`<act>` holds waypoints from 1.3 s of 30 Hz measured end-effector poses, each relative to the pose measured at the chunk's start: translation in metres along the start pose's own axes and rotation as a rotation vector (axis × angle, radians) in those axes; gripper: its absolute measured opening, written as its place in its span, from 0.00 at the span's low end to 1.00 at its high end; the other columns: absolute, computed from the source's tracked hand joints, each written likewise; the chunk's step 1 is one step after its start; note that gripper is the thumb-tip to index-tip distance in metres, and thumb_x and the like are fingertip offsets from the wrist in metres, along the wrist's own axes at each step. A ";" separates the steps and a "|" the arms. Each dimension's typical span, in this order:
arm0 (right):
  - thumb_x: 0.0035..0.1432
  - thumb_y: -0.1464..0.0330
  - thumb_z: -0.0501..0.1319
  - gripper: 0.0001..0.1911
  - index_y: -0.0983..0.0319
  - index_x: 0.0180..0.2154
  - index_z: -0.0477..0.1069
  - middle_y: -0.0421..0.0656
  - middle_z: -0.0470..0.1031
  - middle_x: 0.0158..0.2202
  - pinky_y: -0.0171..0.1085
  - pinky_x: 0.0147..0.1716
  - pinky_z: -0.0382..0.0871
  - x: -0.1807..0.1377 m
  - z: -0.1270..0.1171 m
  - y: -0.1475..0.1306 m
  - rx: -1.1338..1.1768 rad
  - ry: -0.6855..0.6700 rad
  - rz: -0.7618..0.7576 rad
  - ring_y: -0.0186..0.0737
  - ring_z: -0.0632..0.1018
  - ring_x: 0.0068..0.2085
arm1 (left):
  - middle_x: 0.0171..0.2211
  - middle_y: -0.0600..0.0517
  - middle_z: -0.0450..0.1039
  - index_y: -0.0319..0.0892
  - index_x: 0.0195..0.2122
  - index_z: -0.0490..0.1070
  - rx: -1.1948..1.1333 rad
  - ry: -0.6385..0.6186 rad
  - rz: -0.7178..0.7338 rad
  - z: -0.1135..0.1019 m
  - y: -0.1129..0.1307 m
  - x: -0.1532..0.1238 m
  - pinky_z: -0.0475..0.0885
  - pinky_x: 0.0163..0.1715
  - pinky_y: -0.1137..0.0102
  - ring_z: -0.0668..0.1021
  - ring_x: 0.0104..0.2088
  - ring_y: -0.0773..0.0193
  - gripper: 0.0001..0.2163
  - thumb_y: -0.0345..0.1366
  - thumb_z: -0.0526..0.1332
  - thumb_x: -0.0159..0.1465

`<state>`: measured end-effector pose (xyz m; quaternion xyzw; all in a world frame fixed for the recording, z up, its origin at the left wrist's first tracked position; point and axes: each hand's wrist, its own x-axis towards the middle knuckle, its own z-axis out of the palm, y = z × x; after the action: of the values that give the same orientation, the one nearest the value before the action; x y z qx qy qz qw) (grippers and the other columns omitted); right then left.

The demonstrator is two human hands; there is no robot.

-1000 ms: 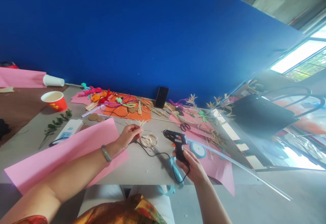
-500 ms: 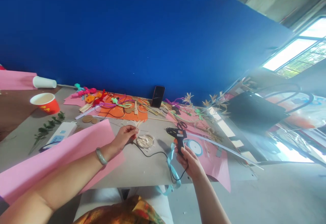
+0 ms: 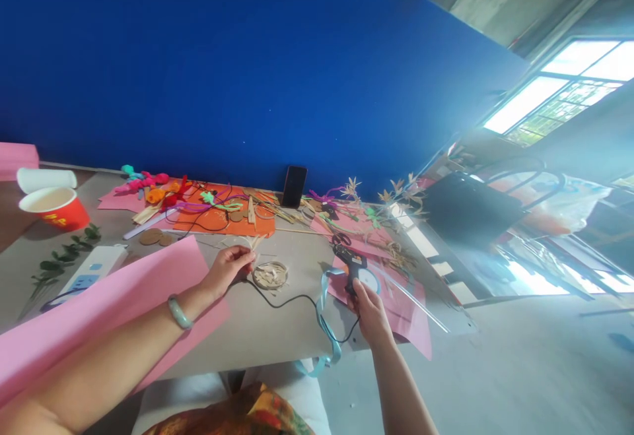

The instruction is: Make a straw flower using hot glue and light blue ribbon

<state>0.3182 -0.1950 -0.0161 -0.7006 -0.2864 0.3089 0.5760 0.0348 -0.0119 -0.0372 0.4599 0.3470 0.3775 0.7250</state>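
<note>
My left hand (image 3: 230, 268) is pinched on a pale dried flower (image 3: 256, 242), whose thin tips stick up past the fingers. Just right of those fingers, a small round dish (image 3: 270, 275) holds pale dried bits. In my right hand (image 3: 369, 309) is a black glue gun (image 3: 353, 265), its nozzle pointing up and left. From its grip a black cord (image 3: 292, 300) loops leftward over the table, passing beside the dish. Light blue ribbon (image 3: 323, 303) hangs over the front edge near the gun, and a white ribbon spool (image 3: 369, 280) lies behind my right hand.
Pink paper (image 3: 173, 276) lies under my left forearm, beside a white power strip (image 3: 94, 268) and a green sprig (image 3: 64, 257). A red paper cup (image 3: 54, 209) stands far left. A phone (image 3: 294, 186) leans on the blue wall (image 3: 247, 78). Scissors (image 3: 341, 239) lie behind the gun.
My right hand has carried the glue gun a little to the right, away from the dish. My left hand keeps its pinch beside the dish. The whole view has shifted slightly.
</note>
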 end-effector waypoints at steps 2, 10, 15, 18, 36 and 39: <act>0.52 0.48 0.62 0.23 0.62 0.24 0.65 0.35 0.61 0.17 0.32 0.18 0.50 0.001 -0.003 0.004 -0.051 0.005 -0.033 0.31 0.61 0.19 | 0.22 0.53 0.73 0.38 0.27 0.73 -0.002 0.009 0.006 0.000 0.000 0.000 0.67 0.24 0.75 0.73 0.22 0.70 0.13 0.43 0.69 0.51; 0.52 0.48 0.62 0.23 0.63 0.28 0.70 0.36 0.64 0.16 0.33 0.18 0.56 0.003 -0.011 0.018 -0.097 0.109 -0.048 0.33 0.64 0.19 | 0.20 0.54 0.72 0.38 0.26 0.73 0.054 -0.004 0.043 0.000 0.002 0.000 0.68 0.26 0.74 0.73 0.22 0.69 0.13 0.44 0.68 0.52; 0.46 0.46 0.64 0.28 0.63 0.36 0.70 0.37 0.69 0.18 0.34 0.18 0.60 0.002 -0.012 0.017 -0.163 0.246 -0.008 0.35 0.67 0.18 | 0.19 0.54 0.71 0.38 0.26 0.72 0.087 0.008 0.052 -0.001 0.003 0.000 0.68 0.27 0.74 0.72 0.22 0.69 0.12 0.43 0.67 0.54; 0.45 0.44 0.62 0.33 0.63 0.42 0.69 0.40 0.74 0.21 0.37 0.21 0.65 0.005 -0.016 0.019 -0.343 0.319 -0.026 0.39 0.72 0.20 | 0.20 0.54 0.71 0.38 0.26 0.72 0.107 0.013 0.076 -0.001 0.004 0.001 0.68 0.26 0.73 0.72 0.22 0.69 0.12 0.43 0.66 0.54; 0.58 0.61 0.59 0.15 0.63 0.43 0.71 0.52 0.73 0.42 0.48 0.46 0.65 -0.024 -0.011 -0.012 -0.950 0.493 -0.808 0.52 0.73 0.46 | 0.21 0.55 0.71 0.41 0.27 0.74 0.170 0.117 0.195 -0.005 0.004 0.000 0.68 0.28 0.73 0.73 0.24 0.67 0.09 0.41 0.68 0.52; 0.57 0.63 0.61 0.13 0.62 0.42 0.71 0.50 0.73 0.40 0.45 0.40 0.69 -0.041 -0.007 -0.029 -0.821 0.414 -0.798 0.48 0.74 0.42 | 0.20 0.55 0.70 0.41 0.25 0.73 0.179 0.117 0.223 -0.006 0.005 0.001 0.68 0.28 0.74 0.73 0.24 0.68 0.09 0.41 0.68 0.52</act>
<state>0.2955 -0.2253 0.0178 -0.7495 -0.5047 -0.2092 0.3738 0.0291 -0.0077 -0.0350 0.5356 0.3675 0.4493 0.6134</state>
